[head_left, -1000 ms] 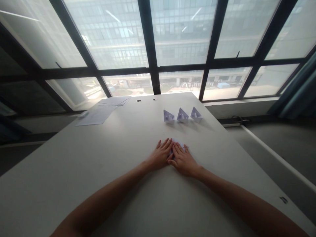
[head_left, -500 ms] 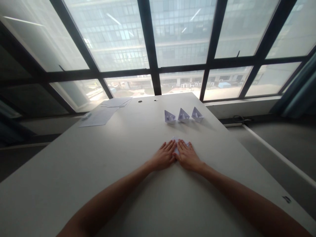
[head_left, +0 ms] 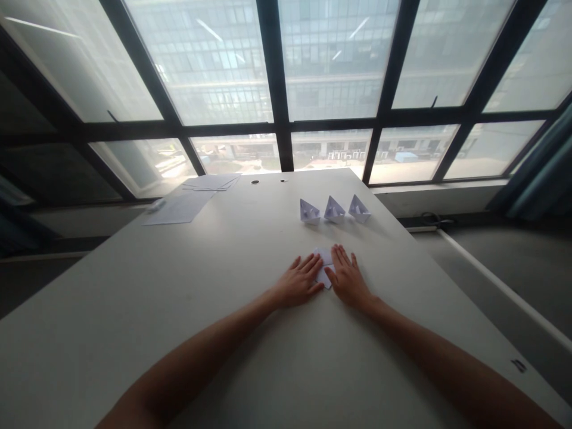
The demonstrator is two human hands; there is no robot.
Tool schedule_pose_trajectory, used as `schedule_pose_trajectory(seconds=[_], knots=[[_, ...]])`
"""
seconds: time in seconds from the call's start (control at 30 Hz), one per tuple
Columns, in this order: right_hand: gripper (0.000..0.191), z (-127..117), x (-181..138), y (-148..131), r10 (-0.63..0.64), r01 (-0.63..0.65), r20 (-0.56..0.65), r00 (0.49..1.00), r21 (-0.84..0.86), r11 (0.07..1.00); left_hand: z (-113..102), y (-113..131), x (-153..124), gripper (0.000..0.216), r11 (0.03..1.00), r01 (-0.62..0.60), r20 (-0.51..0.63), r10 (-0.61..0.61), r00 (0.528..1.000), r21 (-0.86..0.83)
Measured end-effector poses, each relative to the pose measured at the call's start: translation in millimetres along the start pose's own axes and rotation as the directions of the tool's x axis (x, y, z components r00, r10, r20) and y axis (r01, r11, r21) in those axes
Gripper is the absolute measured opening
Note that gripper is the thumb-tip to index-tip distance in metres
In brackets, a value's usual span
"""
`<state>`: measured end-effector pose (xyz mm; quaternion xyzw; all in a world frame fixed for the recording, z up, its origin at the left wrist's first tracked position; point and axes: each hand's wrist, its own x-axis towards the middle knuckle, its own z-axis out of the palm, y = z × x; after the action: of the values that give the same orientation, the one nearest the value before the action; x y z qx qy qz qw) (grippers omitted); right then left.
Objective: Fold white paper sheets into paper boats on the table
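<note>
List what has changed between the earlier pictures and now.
The right hand has slid to the right, away from the left hand, so the gap between them is wider and more of the folded paper shows. Whether the right hand still presses on the paper's edge is unclear.

Unchanged: the left hand flat on the paper, the three folded shapes in their row, the sheets.

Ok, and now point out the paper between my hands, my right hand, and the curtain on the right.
Paper point(head_left: 325, 277): head view, on its bare near part.
Right hand point(head_left: 350, 282): head view, on the back.
Curtain point(head_left: 538, 179): head view, middle of the visible cloth.
</note>
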<state>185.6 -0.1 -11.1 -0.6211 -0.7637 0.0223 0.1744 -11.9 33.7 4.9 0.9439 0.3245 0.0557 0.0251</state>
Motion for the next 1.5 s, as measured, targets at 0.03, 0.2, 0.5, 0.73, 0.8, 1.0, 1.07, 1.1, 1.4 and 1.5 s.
schedule_pose_trajectory(seconds=[0.03,0.2,0.5,0.73,0.8,1.0,1.07,1.1,1.4,1.5], knots=[[0.066,-1.4,0.1,-2.2,-0.076,0.076,0.029,0.997,0.017,0.997,-0.1,0.2,0.2,0.069,1.000,-0.001,-0.004,0.001,1.000,-0.007],[0.065,-3.4,-0.3,-5.7,-0.173,0.173,0.144,0.974,0.011,0.985,1.5,-0.2,-0.2,0.068,1.000,0.012,-0.022,-0.012,1.000,-0.019],[0.064,-1.8,-2.7,2.5,-0.074,0.083,0.149,0.986,-0.052,0.995,14.5,-7.6,-12.9,0.091,0.960,0.279,-0.028,-0.278,0.960,0.014],[0.060,-0.2,-2.0,3.1,-0.064,0.067,0.122,0.990,-0.021,0.998,16.6,-8.5,-5.3,0.075,0.912,0.397,-0.214,-0.411,0.886,-0.106],[0.059,-0.6,-0.7,4.0,-0.066,0.066,0.089,0.994,0.007,0.998,12.4,-5.9,-2.2,0.069,0.963,0.244,-0.207,-0.264,0.942,-0.118],[0.050,-7.1,4.7,7.9,-0.017,0.022,-0.053,0.998,0.083,0.996,8.7,-6.4,2.9,0.068,0.981,0.094,-0.091,-0.111,0.990,-0.168],[0.043,-9.5,6.0,9.1,0.036,-0.027,-0.091,0.995,0.098,0.995,9.4,-9.0,3.9,0.067,0.978,0.090,-0.108,-0.111,0.988,-0.186],[0.039,-10.5,6.5,9.7,0.066,-0.056,-0.104,0.992,0.100,0.993,9.8,-10.0,4.3,0.066,0.977,0.082,-0.118,-0.107,0.987,-0.198],[0.033,-12.6,12.2,17.3,0.262,-0.240,-0.058,0.963,0.248,0.938,11.0,-12.7,5.0,0.053,0.942,0.011,-0.190,-0.079,0.978,-0.335],[0.028,-11.6,15.8,22.0,0.271,-0.215,-0.050,0.961,0.481,0.850,10.4,-14.1,6.1,0.051,0.913,0.064,-0.201,-0.156,0.967,-0.402]])
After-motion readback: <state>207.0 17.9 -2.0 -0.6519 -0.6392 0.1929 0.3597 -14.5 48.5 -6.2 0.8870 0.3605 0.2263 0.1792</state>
